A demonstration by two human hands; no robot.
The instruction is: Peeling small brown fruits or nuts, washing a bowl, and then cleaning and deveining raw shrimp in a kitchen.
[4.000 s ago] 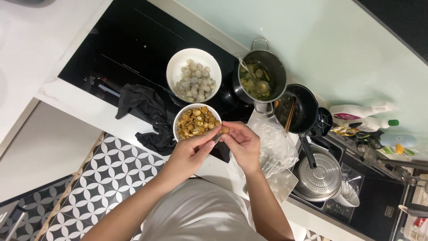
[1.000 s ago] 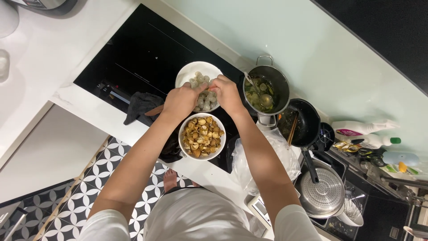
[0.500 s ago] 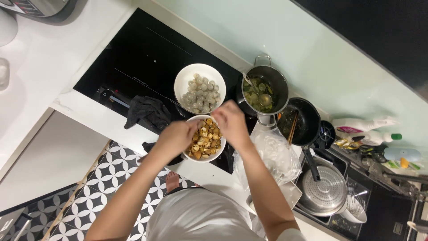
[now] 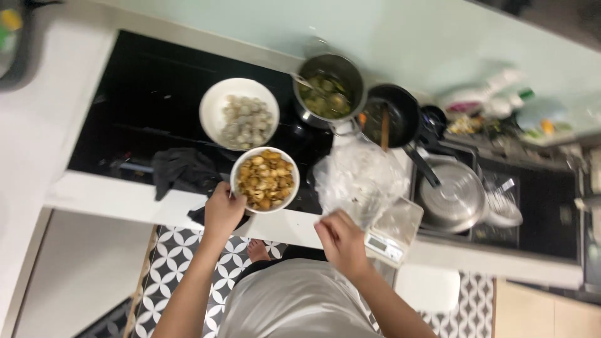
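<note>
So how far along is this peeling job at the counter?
Done: the far bowl holds pale peeled pieces. In hand: the left hand grips the near bowl of brown pieces; the right hand is beside a clear plastic bag. Left: that near bowl looks full.

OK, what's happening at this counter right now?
A person stands at a kitchen counter. Their left hand touches the rim of a white bowl of brown pieces. The right hand is near a clear plastic bag and a small scale. Whether it holds anything is unclear.

Bright even overhead light, soft shadows, motion blur throughout, right edge most smeared
</note>
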